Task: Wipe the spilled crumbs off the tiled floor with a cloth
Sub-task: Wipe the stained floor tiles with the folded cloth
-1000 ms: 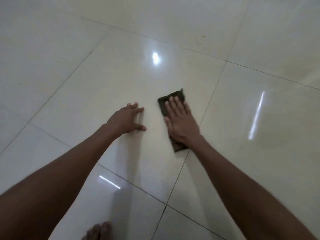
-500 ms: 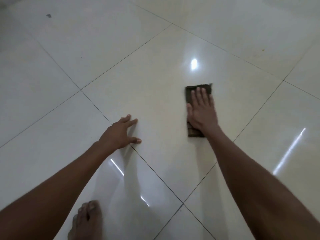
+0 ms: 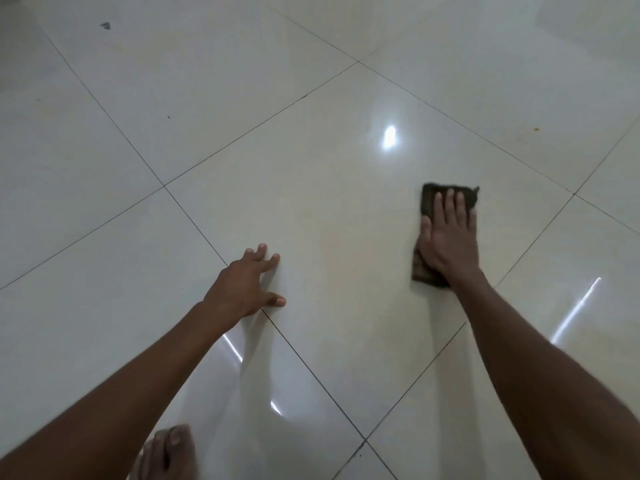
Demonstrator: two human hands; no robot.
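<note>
A dark folded cloth lies flat on the glossy cream tiled floor. My right hand presses flat on the cloth, fingers straight and together, covering most of it. My left hand rests on the floor to the left, fingers spread, propped on a grout line, holding nothing. A tiny yellowish crumb lies on the tile at far right. A small black speck sits on a tile at upper left.
A small dark scrap lies on the floor at the far upper left. My bare foot shows at the bottom edge. Ceiling lights reflect as bright streaks on the tiles.
My right hand has slid the cloth rightward across the tile, farther from my left hand. The view has swung left, and my left hand stays planted on the floor.
</note>
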